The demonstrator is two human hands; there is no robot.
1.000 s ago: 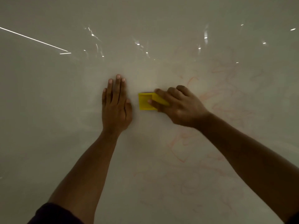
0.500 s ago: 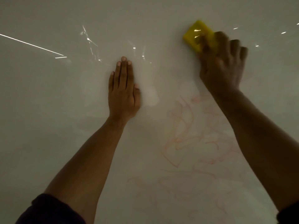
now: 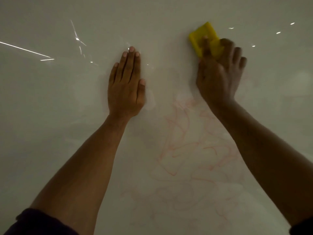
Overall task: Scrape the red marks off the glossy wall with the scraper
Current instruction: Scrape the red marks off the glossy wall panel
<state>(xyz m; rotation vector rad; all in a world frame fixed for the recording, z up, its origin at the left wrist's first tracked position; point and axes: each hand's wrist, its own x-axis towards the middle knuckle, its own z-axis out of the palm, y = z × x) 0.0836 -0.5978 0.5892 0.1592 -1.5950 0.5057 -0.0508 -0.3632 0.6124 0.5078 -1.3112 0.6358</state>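
Hands: two, well apart.
Left hand [image 3: 126, 85]: flat on the glossy wall [image 3: 50, 133], fingers straight and together.
Right hand [image 3: 218, 73]: blurred, gripping one yellow scraper [image 3: 203, 37], pressed on the wall at upper right.
Red marks [image 3: 194, 158]: many faint scribbles, below the right hand.

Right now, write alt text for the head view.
The right hand presses a yellow scraper against a glossy wall, above the faint red marks between the forearms. The left hand lies flat on the wall, fingers together.
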